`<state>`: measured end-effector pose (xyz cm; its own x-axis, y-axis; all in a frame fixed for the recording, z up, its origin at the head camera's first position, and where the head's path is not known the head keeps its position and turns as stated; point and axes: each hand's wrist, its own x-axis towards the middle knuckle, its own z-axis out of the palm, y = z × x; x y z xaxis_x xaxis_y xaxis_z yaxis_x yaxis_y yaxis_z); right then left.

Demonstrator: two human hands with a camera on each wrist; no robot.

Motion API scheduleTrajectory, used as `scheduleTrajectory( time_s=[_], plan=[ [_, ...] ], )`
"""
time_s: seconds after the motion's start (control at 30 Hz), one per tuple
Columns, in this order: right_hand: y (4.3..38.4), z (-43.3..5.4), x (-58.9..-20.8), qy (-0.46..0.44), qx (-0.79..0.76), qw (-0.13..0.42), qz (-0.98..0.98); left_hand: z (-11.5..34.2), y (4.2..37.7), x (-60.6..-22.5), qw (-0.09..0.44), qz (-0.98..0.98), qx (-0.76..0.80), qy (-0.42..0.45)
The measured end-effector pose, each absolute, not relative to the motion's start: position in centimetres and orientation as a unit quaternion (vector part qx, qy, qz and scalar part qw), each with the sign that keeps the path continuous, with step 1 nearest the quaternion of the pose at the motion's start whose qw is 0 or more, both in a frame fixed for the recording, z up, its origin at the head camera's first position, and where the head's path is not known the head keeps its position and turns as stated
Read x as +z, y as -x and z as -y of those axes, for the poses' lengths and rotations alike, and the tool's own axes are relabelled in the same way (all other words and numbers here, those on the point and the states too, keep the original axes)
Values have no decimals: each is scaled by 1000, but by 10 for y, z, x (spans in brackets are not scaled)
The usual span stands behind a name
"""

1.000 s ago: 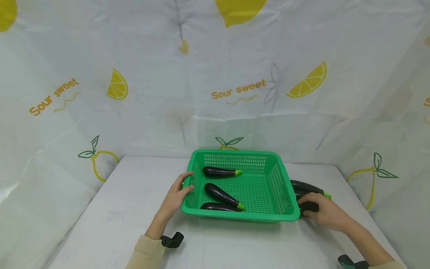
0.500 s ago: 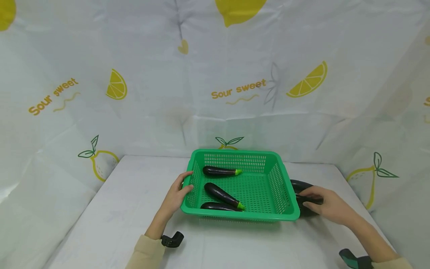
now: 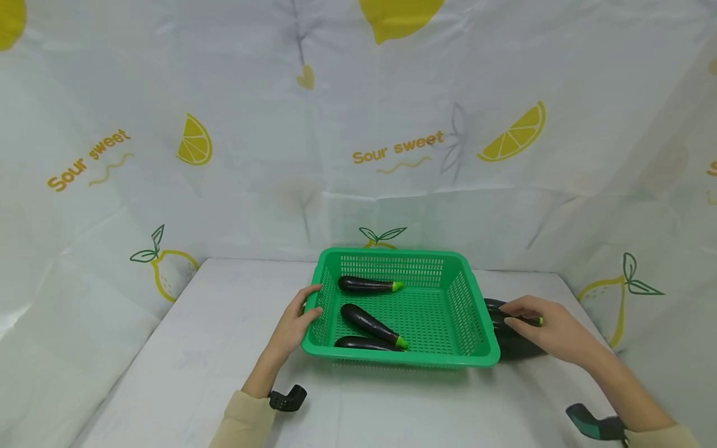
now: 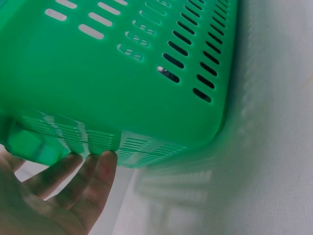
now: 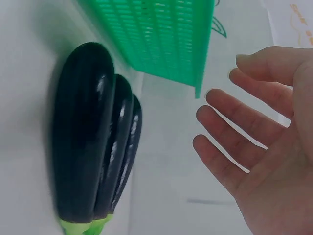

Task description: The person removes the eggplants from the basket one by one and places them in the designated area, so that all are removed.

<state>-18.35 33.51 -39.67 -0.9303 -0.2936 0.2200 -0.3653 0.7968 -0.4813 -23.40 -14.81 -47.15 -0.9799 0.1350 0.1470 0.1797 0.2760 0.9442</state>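
Note:
A green plastic basket (image 3: 400,361) stands on the white table, with three eggplants in it: one at the back (image 3: 364,285), one slanting in the middle (image 3: 366,322) and one partly hidden by the front wall (image 3: 364,343). My left hand (image 3: 291,326) holds the basket's left rim; in the left wrist view its fingers (image 4: 100,181) press the outer wall. Three more eggplants (image 5: 83,132) lie side by side right of the basket. Above them is my right hand (image 3: 546,330), fingers apart and holding nothing in the right wrist view.
A white sheet printed with lemons (image 3: 392,205) hangs behind and at both sides of the table (image 3: 224,348). Black camera mounts (image 3: 288,399) are worn on both wrists.
The right hand has moved from the nearest eggplant outside the basket, away from me over the farther ones, and is lifted off it. The left hand and basket have stayed put.

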Motion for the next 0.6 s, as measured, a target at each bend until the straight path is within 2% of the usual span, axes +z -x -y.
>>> scheduleTrajectory(
  time_s=[0.37,0.6],
  plan=[
    [181,-311,-380,-170,263,90,945,148,235,-471,19,798,-595,94],
    [179,-298,-378,-183,276,130,934,148,235,-472,20,796,-597,97]
  ],
)
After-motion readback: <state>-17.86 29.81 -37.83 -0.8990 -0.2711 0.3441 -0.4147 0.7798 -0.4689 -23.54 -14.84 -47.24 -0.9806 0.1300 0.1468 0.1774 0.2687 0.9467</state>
